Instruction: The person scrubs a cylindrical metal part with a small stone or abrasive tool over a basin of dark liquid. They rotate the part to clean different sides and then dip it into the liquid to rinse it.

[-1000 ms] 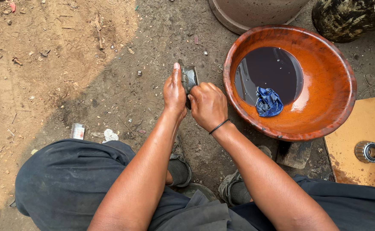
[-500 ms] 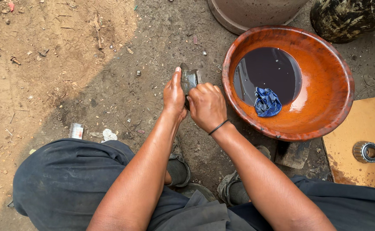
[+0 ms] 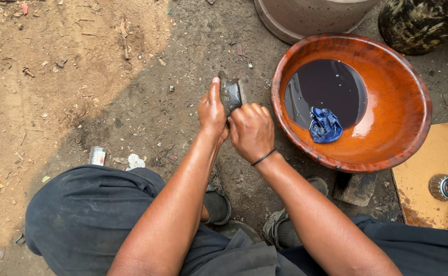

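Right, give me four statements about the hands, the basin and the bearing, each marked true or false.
1. Both hands, left hand and right hand, grip a small grey metal part. True.
2. The orange basin is dry. False: dark liquid pools in it.
3. A blue rag lies in the basin. True.
4. The round bearing sits in the basin. False: it rests on the tan board beside it.
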